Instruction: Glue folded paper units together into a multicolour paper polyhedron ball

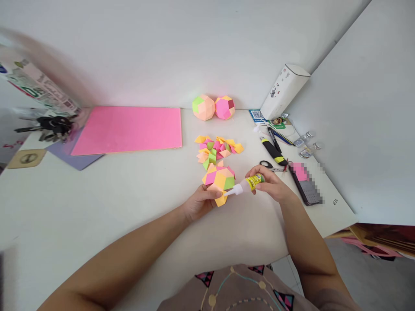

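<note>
My left hand (201, 202) is closed on a partly built folded-paper ball (219, 178) in pink, orange, peach and green, its thumb on a lower flap. In my right hand (266, 183) lies a glue bottle (253, 182) with a yellow label, tilted to the left. The white nozzle's tip is at the ball's lower orange flap; whether they touch is hard to tell. Just behind the ball, loose folded paper pieces (212, 155) form a small pile. Two finished-looking paper balls (203, 107) (225, 107) rest side by side against the wall.
A pink board (132, 129) lies at the left over a purple sheet (79, 151), near keys (53, 125). On the right are scissors (274, 168), a cutter (272, 151), pens (275, 139), a phone (306, 185) and a white box (285, 90).
</note>
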`<state>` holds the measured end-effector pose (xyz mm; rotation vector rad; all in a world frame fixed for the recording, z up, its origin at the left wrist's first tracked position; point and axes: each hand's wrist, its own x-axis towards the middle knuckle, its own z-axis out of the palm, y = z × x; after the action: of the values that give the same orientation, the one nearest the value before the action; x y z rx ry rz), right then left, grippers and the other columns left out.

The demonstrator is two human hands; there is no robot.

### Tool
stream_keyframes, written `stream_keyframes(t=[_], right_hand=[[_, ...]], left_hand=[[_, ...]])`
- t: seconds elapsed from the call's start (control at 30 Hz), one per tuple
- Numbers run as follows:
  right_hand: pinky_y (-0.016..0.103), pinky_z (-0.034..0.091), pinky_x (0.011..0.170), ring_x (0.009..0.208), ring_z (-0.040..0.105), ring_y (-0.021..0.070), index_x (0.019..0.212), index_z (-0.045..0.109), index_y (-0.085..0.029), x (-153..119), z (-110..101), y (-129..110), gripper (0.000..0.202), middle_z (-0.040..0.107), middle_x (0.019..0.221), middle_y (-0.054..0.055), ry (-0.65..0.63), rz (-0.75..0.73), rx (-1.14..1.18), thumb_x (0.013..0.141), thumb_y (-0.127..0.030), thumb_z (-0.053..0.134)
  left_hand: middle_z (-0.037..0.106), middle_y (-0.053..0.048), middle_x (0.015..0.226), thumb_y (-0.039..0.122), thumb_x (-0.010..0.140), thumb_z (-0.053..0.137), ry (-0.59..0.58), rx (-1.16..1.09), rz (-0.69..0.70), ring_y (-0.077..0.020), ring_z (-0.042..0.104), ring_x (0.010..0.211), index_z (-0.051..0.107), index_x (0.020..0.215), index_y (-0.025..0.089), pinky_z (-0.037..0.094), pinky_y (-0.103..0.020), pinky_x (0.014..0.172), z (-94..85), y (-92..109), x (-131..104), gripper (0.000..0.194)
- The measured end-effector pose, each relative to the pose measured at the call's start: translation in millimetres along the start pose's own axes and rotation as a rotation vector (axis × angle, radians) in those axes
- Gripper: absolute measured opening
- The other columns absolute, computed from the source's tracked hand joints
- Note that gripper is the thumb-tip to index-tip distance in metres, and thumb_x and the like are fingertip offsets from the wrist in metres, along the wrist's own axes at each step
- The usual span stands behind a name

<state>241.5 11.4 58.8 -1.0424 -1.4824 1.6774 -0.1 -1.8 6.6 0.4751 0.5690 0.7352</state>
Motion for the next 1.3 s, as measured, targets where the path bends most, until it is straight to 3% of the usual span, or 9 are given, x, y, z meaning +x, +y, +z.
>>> stream_keyframes(t=[0.17, 0.3, 0.43, 0.6, 0.77, 1.0, 1.1, 1.2, 1.3], right_hand=[[0.029, 0.048, 0.060, 0.065, 0.055, 0.0124, 0.095, 0.054, -0.020, -0.3, -2.1, 3.1, 0.024, 0.058, 0.092, 0.003, -0.029, 0.021, 0.013, 0.076, -0.025, 0.067], [0.028, 0.047, 0.060, 0.065, 0.055, 0.0123, 0.096, 0.054, -0.020, -0.6, -4.3, 4.4, 0.024, 0.060, 0.091, 0.003, -0.050, 0.041, 0.023, 0.076, -0.025, 0.066], [0.027, 0.047, 0.060, 0.065, 0.056, 0.0122, 0.096, 0.055, -0.019, -0.5, -6.1, 4.8, 0.025, 0.060, 0.090, 0.003, -0.089, 0.061, 0.054, 0.075, -0.025, 0.067], [0.028, 0.047, 0.057, 0.066, 0.059, 0.0146, 0.094, 0.055, -0.018, 0.1, -5.7, 3.5, 0.025, 0.063, 0.085, 0.004, -0.084, 0.047, 0.166, 0.073, -0.026, 0.068], [0.027, 0.044, 0.052, 0.065, 0.065, 0.0196, 0.093, 0.051, -0.019, 0.5, -4.8, 1.3, 0.026, 0.066, 0.080, 0.004, -0.027, 0.077, 0.311, 0.074, -0.030, 0.065], [0.027, 0.043, 0.054, 0.063, 0.064, 0.0173, 0.092, 0.051, -0.018, -0.6, -3.3, 0.7, 0.023, 0.065, 0.075, 0.003, 0.001, 0.102, 0.227, 0.076, -0.029, 0.063], [0.027, 0.044, 0.055, 0.065, 0.064, 0.0171, 0.092, 0.051, -0.019, -0.4, -1.1, -0.3, 0.023, 0.065, 0.078, 0.003, 0.007, 0.129, 0.166, 0.075, -0.028, 0.063], [0.028, 0.044, 0.056, 0.066, 0.064, 0.0169, 0.092, 0.051, -0.019, 0.1, -0.2, -1.3, 0.022, 0.065, 0.078, 0.003, 0.023, 0.133, 0.116, 0.075, -0.027, 0.063], [0.027, 0.044, 0.056, 0.067, 0.063, 0.0163, 0.093, 0.051, -0.019, -0.1, -1.0, -1.5, 0.021, 0.064, 0.078, 0.003, 0.031, 0.109, 0.068, 0.076, -0.026, 0.062]], left_hand=[[0.060, -0.003, 0.071, 0.018, 0.060, 0.076, -0.001, -0.022, -0.016, -0.0182, 0.057, 0.074, 0.047, 0.052, 0.017, 0.042, -0.031, 0.068, 2.4, 2.6, -0.8, 0.030], [0.066, -0.007, 0.083, 0.017, 0.060, 0.076, 0.000, -0.044, -0.030, -0.0242, 0.061, 0.091, 0.060, 0.067, 0.016, 0.044, -0.033, 0.076, 4.0, 3.6, -1.5, 0.017], [0.066, -0.006, 0.081, 0.019, 0.061, 0.075, -0.013, -0.043, -0.015, -0.0225, 0.061, 0.084, 0.061, 0.069, 0.016, 0.045, -0.032, 0.072, 2.1, 1.4, -1.3, 0.017], [0.064, -0.005, 0.081, 0.018, 0.063, 0.074, -0.023, -0.051, -0.026, -0.0190, 0.059, 0.077, 0.064, 0.086, 0.016, 0.044, -0.032, 0.070, 1.3, 0.7, -0.9, 0.025], [0.056, -0.002, 0.067, 0.017, 0.062, 0.075, -0.038, -0.053, -0.003, -0.0131, 0.050, 0.063, 0.055, 0.060, 0.015, 0.039, -0.028, 0.061, 1.9, 0.6, -0.4, 0.020], [0.055, -0.002, 0.062, 0.017, 0.061, 0.074, -0.053, -0.066, 0.000, -0.0137, 0.049, 0.063, 0.054, 0.056, 0.015, 0.037, -0.028, 0.062, 4.0, 1.0, 0.9, 0.021], [0.060, -0.004, 0.072, 0.016, 0.061, 0.074, -0.036, -0.059, 0.006, -0.0155, 0.052, 0.068, 0.063, 0.071, 0.014, 0.038, -0.029, 0.063, 4.0, 1.8, 0.9, 0.015], [0.063, -0.006, 0.084, 0.016, 0.062, 0.074, -0.045, -0.060, 0.005, -0.0170, 0.053, 0.075, 0.067, 0.094, 0.015, 0.039, -0.029, 0.065, 3.7, 2.5, 1.4, 0.033], [0.064, -0.009, 0.090, 0.016, 0.063, 0.074, -0.070, -0.064, -0.002, -0.0182, 0.055, 0.079, 0.066, 0.102, 0.014, 0.040, -0.028, 0.067, 3.0, 2.6, 1.9, 0.040]])
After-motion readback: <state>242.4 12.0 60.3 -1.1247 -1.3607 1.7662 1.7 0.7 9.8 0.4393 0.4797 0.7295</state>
